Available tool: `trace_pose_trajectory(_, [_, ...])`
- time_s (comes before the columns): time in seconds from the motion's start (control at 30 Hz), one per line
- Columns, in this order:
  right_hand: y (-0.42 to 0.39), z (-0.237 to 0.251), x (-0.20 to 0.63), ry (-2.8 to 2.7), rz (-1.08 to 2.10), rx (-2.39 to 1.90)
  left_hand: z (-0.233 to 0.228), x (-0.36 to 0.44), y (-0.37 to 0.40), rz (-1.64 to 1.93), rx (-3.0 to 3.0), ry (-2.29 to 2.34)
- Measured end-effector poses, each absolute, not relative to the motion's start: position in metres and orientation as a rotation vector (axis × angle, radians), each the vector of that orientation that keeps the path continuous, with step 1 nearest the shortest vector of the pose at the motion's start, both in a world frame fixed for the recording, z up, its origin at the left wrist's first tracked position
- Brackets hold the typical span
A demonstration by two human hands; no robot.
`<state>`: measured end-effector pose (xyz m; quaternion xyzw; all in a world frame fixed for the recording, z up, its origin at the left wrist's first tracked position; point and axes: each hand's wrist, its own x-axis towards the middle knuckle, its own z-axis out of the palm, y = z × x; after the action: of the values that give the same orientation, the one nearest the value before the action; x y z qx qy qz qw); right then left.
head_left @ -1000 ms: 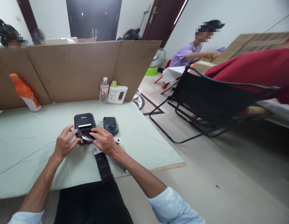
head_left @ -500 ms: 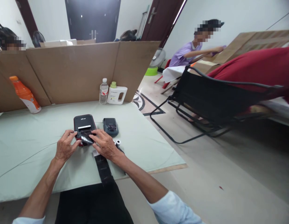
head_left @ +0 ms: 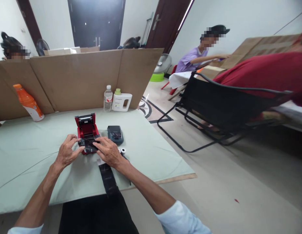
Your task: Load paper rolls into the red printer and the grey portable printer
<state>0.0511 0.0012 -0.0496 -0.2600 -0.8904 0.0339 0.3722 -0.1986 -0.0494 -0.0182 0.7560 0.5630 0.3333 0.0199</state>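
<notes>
A small red and black printer (head_left: 87, 130) sits on the pale green table (head_left: 31, 146) with its lid standing open. My left hand (head_left: 66, 153) grips its front left corner. My right hand (head_left: 108, 151) presses on its front right side. A dark strip (head_left: 107, 177) runs from under my right hand toward me over the table edge. A second, dark blue printer (head_left: 115, 134) lies just right of the red one. Small white paper rolls (head_left: 122, 150) rest beside my right hand.
A cardboard screen (head_left: 78, 78) walls the table's far side. An orange bottle (head_left: 29, 102), a water bottle (head_left: 108, 98) and a white jug (head_left: 121, 100) stand against it. A black folding chair (head_left: 219, 107) and a person in red are at right; other people sit beyond.
The red printer's lid, shut before, now stands open, showing the red inside. Both my hands stay at the printer's front.
</notes>
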Motion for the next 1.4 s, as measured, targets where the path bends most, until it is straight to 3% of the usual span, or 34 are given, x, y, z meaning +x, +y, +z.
trace_pose_trajectory(0.2, [0.009, -0.039, 0.049, -2.237, 0.156, -0.689, -0.004, -0.208, -0.013, 0.995, 2.36, 1.657])
trace_pose_trajectory(0.4, [0.045, 0.0, 0.043, -2.125, 0.444, -0.718, -0.005, -0.217, 0.027, 0.954, 2.16, 1.714])
trace_pose_trajectory(0.57, [0.069, 0.021, 0.031, -2.011, 0.685, -0.703, -0.008, -0.207, 0.022, 1.01, 2.011, 1.669])
trace_pose_trajectory(0.93, [0.056, 0.064, 0.029, -1.899, 0.86, -0.55, 0.013, -0.184, 0.013, 0.982, 2.047, 1.523])
trace_pose_trajectory(1.2, [0.029, 0.08, 0.078, -1.78, 0.922, -0.56, 0.031, -0.168, 0.002, 1.02, 2.081, 1.436])
trace_pose_trajectory(1.4, [-0.011, 0.058, 0.154, -1.621, 0.967, -0.795, 0.051, -0.127, -0.004, 1.015, 2.283, 1.316])
